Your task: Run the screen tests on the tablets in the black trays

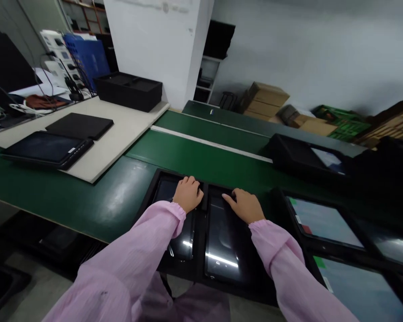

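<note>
On the green worktop point(188, 147), near its edge, with left tablet point(184, 237) and right tablet point(223, 239) seated in separate recesses of a black tray point(200, 241), presumably against rubbing. Apart, with left hand point(187, 194) and right hand point(247, 205) bent over the far ends; cannot tell whether clamped.

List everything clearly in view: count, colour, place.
dark tablets: two, black, centre front
tray: one, black, around them
pale-screened tablets: at least two, black, right
case: one, black, behind those
device: one, black, left
slab: one, black, behind device
board: one, pale, beneath slab
box: one, black, board's far end
benchtop: one, green, centre
container: one, blue, upper left
sockets: several, white, beside container
pillar: one, white, back
cartons: several, brown, back right
sleeves: two, pink, front
left hand: one, bare, left tablet's top
right hand: one, bare, right tablet's top
</note>
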Available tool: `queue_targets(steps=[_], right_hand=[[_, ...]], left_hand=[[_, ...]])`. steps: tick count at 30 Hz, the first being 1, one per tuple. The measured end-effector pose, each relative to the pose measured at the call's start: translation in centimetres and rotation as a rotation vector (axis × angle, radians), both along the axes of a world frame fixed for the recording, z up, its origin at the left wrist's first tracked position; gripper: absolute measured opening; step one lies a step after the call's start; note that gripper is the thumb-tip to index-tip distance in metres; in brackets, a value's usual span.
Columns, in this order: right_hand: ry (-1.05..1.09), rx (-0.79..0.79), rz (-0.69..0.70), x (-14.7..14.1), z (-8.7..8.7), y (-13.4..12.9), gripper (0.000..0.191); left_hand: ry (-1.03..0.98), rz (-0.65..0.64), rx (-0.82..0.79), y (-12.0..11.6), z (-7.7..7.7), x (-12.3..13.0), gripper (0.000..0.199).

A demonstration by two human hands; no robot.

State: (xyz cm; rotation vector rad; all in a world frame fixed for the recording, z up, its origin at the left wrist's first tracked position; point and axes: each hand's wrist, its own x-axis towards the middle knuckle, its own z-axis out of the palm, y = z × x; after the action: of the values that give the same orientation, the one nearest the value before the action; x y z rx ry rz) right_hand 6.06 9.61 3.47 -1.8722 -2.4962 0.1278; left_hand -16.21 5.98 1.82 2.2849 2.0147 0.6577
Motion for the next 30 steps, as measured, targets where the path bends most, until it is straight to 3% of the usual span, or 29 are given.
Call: queue_targets(steps=[3,6,11,13,15,18,19,21,23,26,28,30], right_hand=[[0.064,-0.183,0.015,0.1,2.0,1.6,0.056],[0.115,-0.236,0.099,0.8,5.6,1.5,0.061],[0.277,-0.278,0.25,3.4,13.4,-4.1,0.046],[0.287,-0.249,0.187,4.8,15.6,-6.9,0.045],[0.349,-0.06,0.025,6.6,16.4,-9.1,0.048],[0.583,0.296,-0.336,8.9,14.7,-11.3,0.049],[0.689,0.335,-0.453,9.2,13.4,-12.0,0.047],[0.947,0.252,-0.627,8.9,9.8,-13.5,0.049],[1.251,0.035,-0.704,7.2,5.6,-15.4,0.059],[1.564,-0.133,-0.793,4.1,0.6,-18.5,0.067],[1.608,-0.226,-0.803,2.9,-0.9,-20.1,0.067],[1.525,-0.429,-0.731,3.1,-0.9,-21.2,0.064]], left_hand=[[-0.018,0.007,0.015,0.0,0.1,-0.3,0.02],[-0.038,0.0,0.014,0.1,-0.1,-0.5,0.021],[-0.074,0.002,0.015,0.2,-0.2,-0.5,0.023],[-0.097,0.016,0.037,0.2,0.9,-0.7,0.027],[-0.121,0.054,0.085,-0.1,3.2,-1.3,0.033],[-0.214,0.139,0.167,-2.6,7.7,-2.9,0.038],[-0.264,0.145,0.172,-4.2,8.9,-3.6,0.037],[-0.29,0.077,0.113,-8.3,10.2,-4.8,0.033],[-0.196,-0.057,0.022,-13.0,9.5,-5.9,0.028],[-0.117,-0.234,-0.132,-18.8,6.0,-7.3,0.034],[-0.068,-0.293,-0.195,-20.5,3.7,-7.9,0.042],[-0.022,-0.255,-0.191,-20.0,2.3,-8.5,0.046]])
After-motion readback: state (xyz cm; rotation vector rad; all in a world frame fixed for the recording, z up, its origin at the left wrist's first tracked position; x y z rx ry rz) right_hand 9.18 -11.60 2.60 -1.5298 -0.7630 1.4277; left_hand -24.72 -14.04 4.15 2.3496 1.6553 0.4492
